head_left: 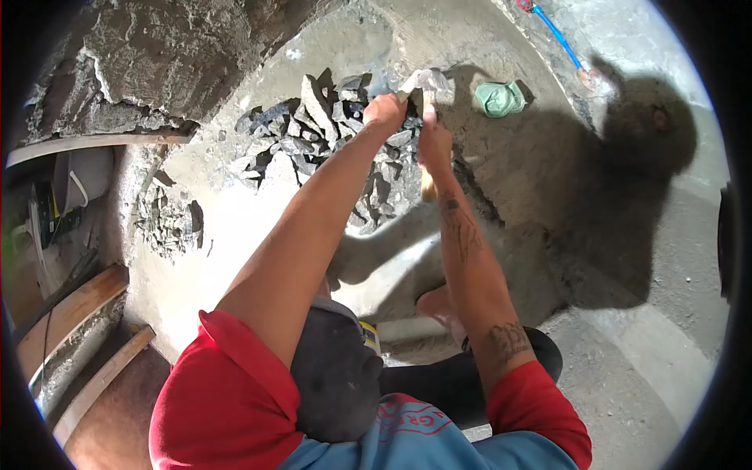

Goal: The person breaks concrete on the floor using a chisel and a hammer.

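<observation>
My right hand [435,146] is wrapped around the wooden handle of a hammer [428,188], whose butt shows below the fist. The hammer's pale head, washed out by the light, lies at the top of the handle, beside my left hand [385,112]. My left hand is closed, and a short greyish-green piece pokes out by its thumb, touching or very near the head; I cannot make out what it is. Below and left of both hands spreads a pile of broken grey stones [301,129], large angular pieces among smaller ones.
A crumpled green bag or cloth [500,99] lies right of the hammer. Farther off is a blue-handled tool [558,35]. Smaller rubble [166,222] sits at left, near wooden boards [74,317]. A rough masonry mass [164,63] stands upper left. My shadow covers the right side.
</observation>
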{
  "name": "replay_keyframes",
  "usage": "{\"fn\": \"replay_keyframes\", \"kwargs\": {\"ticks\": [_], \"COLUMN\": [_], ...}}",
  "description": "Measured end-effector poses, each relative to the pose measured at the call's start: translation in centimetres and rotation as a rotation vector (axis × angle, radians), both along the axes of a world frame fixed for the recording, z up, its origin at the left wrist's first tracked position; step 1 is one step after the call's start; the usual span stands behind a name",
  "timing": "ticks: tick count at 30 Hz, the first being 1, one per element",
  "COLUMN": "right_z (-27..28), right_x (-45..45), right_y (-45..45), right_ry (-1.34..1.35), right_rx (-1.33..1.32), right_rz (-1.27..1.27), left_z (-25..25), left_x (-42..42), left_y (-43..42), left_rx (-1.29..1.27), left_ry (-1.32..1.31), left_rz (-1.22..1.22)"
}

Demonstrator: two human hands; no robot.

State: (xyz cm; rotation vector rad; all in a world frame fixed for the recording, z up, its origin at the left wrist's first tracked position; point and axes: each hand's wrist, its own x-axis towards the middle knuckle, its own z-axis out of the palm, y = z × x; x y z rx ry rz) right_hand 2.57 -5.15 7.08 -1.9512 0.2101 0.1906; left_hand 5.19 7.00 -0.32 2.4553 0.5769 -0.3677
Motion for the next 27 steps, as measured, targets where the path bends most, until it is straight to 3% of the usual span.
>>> {"fn": "replay_keyframes", "kwargs": {"ticks": [1,3,4,7,9,11,12,14,15,18,19,23,27], "right_z": [0.2,0.5,2.1,8.2,6.0,-0.2,-2.4,-5.0,-3.1,0.8,5.0,11.2,12.2], "right_x": [0.2,1.5,2.2,2.8,3.5,2.6,1.3,2.2,2.7,3.7,3.1,3.7,3.2], "right_y": [-0.1,-0.4,0.3,0.7,0.8,1.0,0.8,-0.3,-0.3,-0.2,0.4,-1.4,-2.4], "right_ry": [0.306,-0.04,-0.002,-0.304,-0.425,-0.526,-0.405,0.155,0.18,0.207,0.259,-0.006,0.031], "right_rx": [-0.15,-0.277,0.001,0.325,0.249,0.121,-0.271,-0.339,-0.381,0.135,0.331,0.318,0.361], "right_rz": [0.021,-0.02,-0.106,-0.175,-0.206,-0.244,-0.126,0.126,0.143,-0.101,-0.181,-0.147,-0.243], "left_z": [-0.2,0.9,0.5,0.1,0.5,0.8,0.5,-0.8,-1.0,-0.8,0.4,3.0,6.9], "left_x": [0.2,0.0,0.2,0.1,0.1,0.2,0.1,-0.3,-0.8,-0.7,-0.5,1.5,1.3], "left_y": [0.0,-0.3,-0.2,-0.3,-0.1,-0.1,-0.1,0.1,0.1,-0.2,-0.3,0.7,3.6], "left_rx": [-0.011,-0.006,0.018,0.033,0.035,0.01,0.009,0.042,0.066,0.044,0.096,0.338,0.076], "left_ry": [-0.002,0.045,0.014,0.007,0.017,0.027,0.022,0.043,0.046,0.058,0.085,0.131,0.225], "left_rz": [-0.003,-0.009,-0.019,-0.028,-0.032,-0.024,-0.019,-0.078,-0.11,-0.048,-0.079,-0.108,-0.224]}}
